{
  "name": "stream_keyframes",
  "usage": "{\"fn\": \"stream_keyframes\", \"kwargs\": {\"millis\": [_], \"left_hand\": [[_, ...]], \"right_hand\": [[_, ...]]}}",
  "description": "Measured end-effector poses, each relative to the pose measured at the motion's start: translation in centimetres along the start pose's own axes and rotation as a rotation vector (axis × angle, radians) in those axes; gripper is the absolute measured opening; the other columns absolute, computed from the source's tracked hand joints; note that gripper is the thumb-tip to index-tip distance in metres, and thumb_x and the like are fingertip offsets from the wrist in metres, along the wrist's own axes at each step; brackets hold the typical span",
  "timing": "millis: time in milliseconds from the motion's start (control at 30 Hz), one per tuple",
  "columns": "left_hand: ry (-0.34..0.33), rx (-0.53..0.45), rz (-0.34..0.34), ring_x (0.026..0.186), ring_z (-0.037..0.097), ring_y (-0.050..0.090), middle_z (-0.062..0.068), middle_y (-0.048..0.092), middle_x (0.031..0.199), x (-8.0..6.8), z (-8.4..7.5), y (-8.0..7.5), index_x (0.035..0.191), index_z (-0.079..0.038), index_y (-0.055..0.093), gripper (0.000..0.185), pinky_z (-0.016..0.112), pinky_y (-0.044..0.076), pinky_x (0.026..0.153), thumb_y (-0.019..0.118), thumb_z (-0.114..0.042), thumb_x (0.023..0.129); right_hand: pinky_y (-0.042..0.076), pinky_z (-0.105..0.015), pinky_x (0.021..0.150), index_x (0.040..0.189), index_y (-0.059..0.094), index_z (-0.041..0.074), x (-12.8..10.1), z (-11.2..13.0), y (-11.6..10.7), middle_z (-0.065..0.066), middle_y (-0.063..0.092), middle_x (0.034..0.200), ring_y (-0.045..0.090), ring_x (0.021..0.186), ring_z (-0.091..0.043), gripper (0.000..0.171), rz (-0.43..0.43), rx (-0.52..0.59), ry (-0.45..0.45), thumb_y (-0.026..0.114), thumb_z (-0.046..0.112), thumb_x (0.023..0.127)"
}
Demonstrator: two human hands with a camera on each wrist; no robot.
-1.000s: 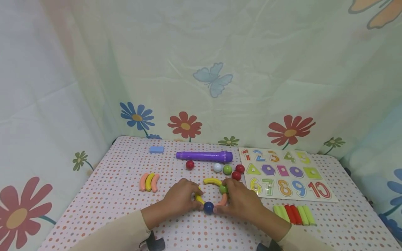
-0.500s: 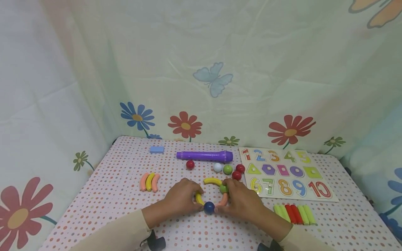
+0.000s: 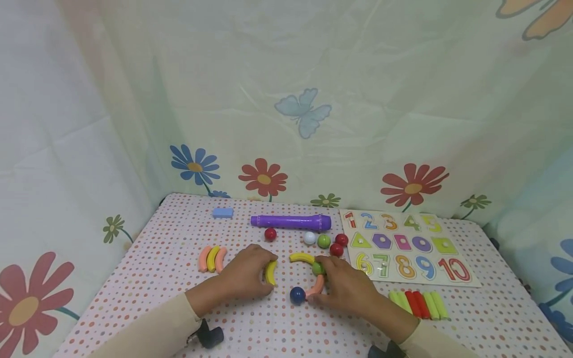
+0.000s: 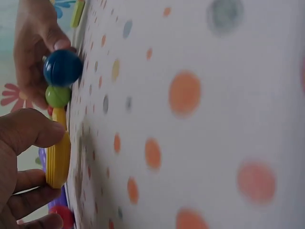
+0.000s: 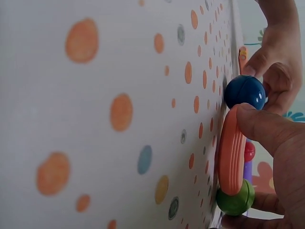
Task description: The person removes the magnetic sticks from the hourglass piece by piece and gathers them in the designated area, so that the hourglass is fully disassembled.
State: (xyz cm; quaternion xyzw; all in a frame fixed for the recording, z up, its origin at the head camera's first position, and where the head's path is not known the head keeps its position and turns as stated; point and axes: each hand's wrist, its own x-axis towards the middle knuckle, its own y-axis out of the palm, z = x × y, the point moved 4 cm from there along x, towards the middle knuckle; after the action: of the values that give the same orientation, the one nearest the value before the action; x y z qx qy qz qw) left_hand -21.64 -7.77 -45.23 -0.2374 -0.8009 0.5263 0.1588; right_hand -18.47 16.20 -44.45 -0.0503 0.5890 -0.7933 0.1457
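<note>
While both hands work low on the dotted table (image 3: 147,278), the left hand (image 3: 243,276) pinches a yellow arc (image 3: 270,272) between thumb and fingers, fingers curled round it. That arc stands apart from the other pieces, just left of them, its long axis running roughly away from the person and its curve bulging left. The left wrist view shows the thumb (image 4: 33,131) on top of the yellow arc (image 4: 58,160) and fingers under it.

To the right lies a partial ring. A blue ball (image 3: 297,295) sits nearest the person, touching the lower end of an orange arc (image 3: 317,285), which rises to a green ball (image 3: 318,269); a second yellow arc (image 3: 302,257) runs leftward from that ball. The gap in the ring faces left, toward the held arc, between the blue ball and the free end of the second yellow arc. The left hand is the nearer one to that gap.

The right hand (image 3: 346,288) rests over the ring's right side, fingers curled on the orange arc. In the right wrist view its thumb (image 5: 267,129) presses the orange arc (image 5: 232,150) with the blue ball (image 5: 244,92) at one end and the green ball (image 5: 234,200) at the other.

Farther back sit loose balls, a purple tube (image 3: 291,222) and a number puzzle (image 3: 405,248).
</note>
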Motion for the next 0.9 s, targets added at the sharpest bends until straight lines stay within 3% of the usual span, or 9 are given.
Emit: {"fn": "stream_keyframes", "kwargs": {"millis": [300,500,900], "left_hand": [[-0.024,0.037,-0.037,0.132,0.023,0.047,-0.006,0.065,0.128,-0.6,2.6,-1.7,0.134,-0.017,0.066,0.064,0.047,0.042,0.108,0.087,-0.034,0.076],[-0.011,0.05,-0.049,0.133,0.029,0.047,-0.002,0.066,0.128,-1.2,4.0,-2.7,0.132,-0.014,0.067,0.063,0.054,0.035,0.111,0.089,-0.03,0.075],[-0.159,0.011,-0.016,0.137,0.027,0.043,-0.007,0.064,0.129,-2.4,7.1,-3.2,0.133,-0.02,0.067,0.066,0.052,0.034,0.112,0.09,-0.029,0.072]], "right_hand": [[0.057,-0.051,0.084,0.144,0.055,0.018,0.0,0.0,0.0,-0.005,0.062,0.13,0.06,0.119,-0.028,0.093,-0.012,-0.009,-0.005,0.088,0.063,0.068],[0.057,-0.051,0.086,0.144,0.055,0.018,-0.1,0.0,0.0,-0.005,0.062,0.131,0.06,0.12,-0.028,0.093,-0.007,-0.015,0.0,0.088,0.063,0.069],[0.057,-0.052,0.085,0.143,0.055,0.018,-0.1,0.0,0.1,-0.006,0.062,0.132,0.06,0.121,-0.029,0.093,-0.003,-0.012,-0.002,0.087,0.064,0.069]]}}
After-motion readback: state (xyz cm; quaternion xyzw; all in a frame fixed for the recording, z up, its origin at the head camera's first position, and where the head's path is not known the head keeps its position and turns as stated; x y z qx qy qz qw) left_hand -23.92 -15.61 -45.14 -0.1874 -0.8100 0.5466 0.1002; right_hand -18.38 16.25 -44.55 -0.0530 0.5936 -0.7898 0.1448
